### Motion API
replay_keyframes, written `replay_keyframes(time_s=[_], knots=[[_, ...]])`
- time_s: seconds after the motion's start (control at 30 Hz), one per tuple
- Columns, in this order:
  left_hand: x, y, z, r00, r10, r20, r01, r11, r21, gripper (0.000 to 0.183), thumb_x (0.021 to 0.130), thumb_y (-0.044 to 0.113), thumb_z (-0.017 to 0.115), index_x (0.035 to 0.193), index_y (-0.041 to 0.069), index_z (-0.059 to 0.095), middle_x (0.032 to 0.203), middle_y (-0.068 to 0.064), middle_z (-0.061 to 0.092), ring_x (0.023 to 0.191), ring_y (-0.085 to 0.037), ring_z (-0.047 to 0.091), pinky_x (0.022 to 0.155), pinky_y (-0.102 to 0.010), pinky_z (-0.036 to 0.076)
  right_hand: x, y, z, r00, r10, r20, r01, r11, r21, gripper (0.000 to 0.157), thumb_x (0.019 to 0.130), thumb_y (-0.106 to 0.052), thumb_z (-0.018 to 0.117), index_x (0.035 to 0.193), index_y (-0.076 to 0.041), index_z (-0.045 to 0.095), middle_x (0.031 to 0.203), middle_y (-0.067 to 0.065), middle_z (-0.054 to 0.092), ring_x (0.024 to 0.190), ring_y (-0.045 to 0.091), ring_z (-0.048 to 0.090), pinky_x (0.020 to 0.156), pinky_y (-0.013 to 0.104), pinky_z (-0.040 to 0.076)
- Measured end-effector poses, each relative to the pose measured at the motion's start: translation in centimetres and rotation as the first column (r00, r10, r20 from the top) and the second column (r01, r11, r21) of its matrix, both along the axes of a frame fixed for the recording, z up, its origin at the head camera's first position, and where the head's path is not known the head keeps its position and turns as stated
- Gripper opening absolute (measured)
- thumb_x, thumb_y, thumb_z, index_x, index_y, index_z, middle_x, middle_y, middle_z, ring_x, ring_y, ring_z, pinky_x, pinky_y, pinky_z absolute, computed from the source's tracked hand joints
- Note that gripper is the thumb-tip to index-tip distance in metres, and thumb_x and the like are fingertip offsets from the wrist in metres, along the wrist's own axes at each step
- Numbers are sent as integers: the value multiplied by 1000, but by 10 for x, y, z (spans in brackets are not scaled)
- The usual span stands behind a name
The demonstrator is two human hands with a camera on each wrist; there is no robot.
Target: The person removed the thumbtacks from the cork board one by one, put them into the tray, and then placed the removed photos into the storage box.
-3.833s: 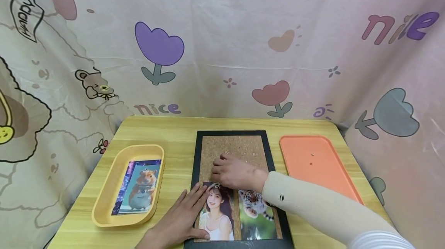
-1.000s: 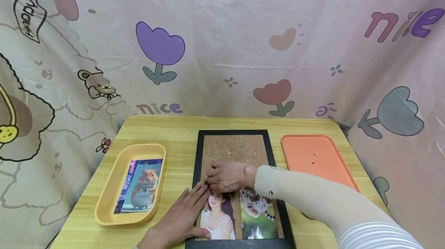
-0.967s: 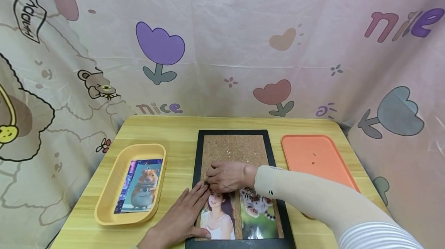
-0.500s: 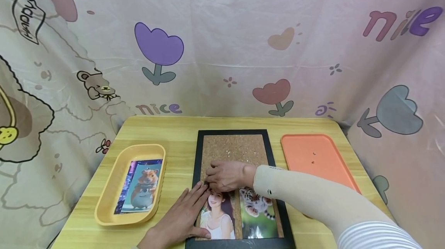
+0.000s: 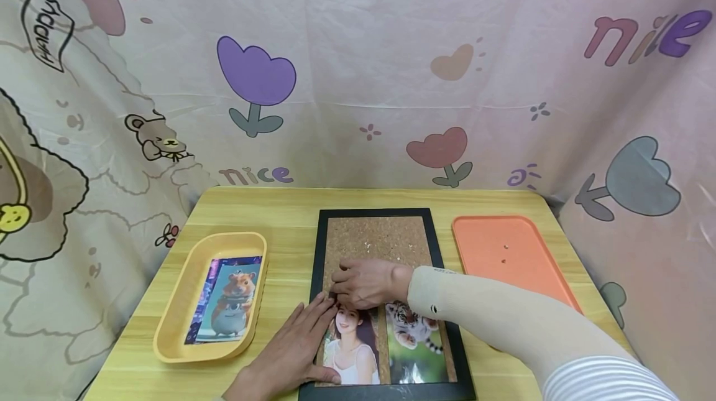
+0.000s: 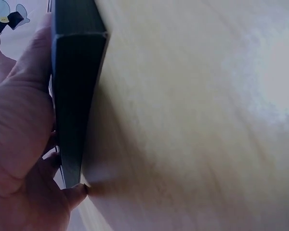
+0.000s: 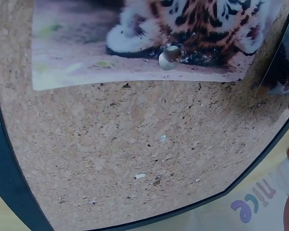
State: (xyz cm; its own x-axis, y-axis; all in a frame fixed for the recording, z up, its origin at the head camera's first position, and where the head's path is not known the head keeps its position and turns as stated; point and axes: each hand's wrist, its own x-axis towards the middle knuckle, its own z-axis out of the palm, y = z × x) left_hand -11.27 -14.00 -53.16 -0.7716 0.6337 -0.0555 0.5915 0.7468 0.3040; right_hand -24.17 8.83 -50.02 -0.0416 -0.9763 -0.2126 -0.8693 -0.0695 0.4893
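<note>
My left hand (image 5: 291, 351) lies with fingers spread over the left edge of a portrait photo (image 5: 353, 354), its thumb near the photo's lower edge. In the left wrist view, this hand (image 6: 19, 130) is against the side of the black frame (image 6: 74, 96). My right hand (image 5: 369, 283) bends its fingers down at the portrait's top edge; I cannot tell whether they pinch anything. Beside the portrait, a tiger cub photo (image 5: 416, 345) lies on the corkboard (image 5: 371, 236). A round silver thumbtack (image 7: 169, 57) sits at the tiger photo's top in the right wrist view.
On the left of the wooden table (image 5: 285, 233) stands a yellow tray (image 5: 168, 320) holding several pictures, a hamster picture (image 5: 229, 304) on top. An orange tray (image 5: 486, 239) with two small metallic pieces lies on the right, partly behind my right sleeve (image 5: 492, 308). A patterned curtain (image 5: 358, 46) hangs behind.
Since the oldest frame, my right hand has moved slightly down and left, onto the portrait's top edge. Over the last second both hands have stayed nearly still.
</note>
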Motion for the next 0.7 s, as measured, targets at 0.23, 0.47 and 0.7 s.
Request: replay_keyframes(time_s=[0.23, 0.47, 0.7], knots=[[0, 0, -1, 1000, 4, 7, -4, 1000, 15, 117, 80, 90, 52, 163, 8, 39, 171, -10, 36, 161, -33, 25, 123, -61, 34, -1, -1, -1, 1000, 14, -13, -14, 1000, 1, 40, 113, -41, 36, 125, -26, 71, 129, -13, 68, 108, 11, 55, 95, 33, 45], [0, 0, -1, 1000, 6, 15, -6, 1000, 18, 117, 80, 90, 52, 163, 8, 39, 170, -9, 36, 161, -33, 25, 123, -61, 33, 0, 0, -1, 1000, 3, -26, -3, 1000, 9, 40, 113, -41, 34, 125, -26, 69, 128, -12, 67, 111, 12, 54, 97, 34, 45], [1, 0, -2, 1000, 5, 8, -5, 1000, 21, 117, 80, 89, 54, 163, 8, 40, 170, -9, 38, 161, -33, 26, 123, -61, 33, -1, 1, -3, 1000, 6, -11, -6, 1000, -16, 39, 112, -43, 38, 128, -26, 69, 131, -13, 67, 111, 12, 55, 99, 34, 45]])
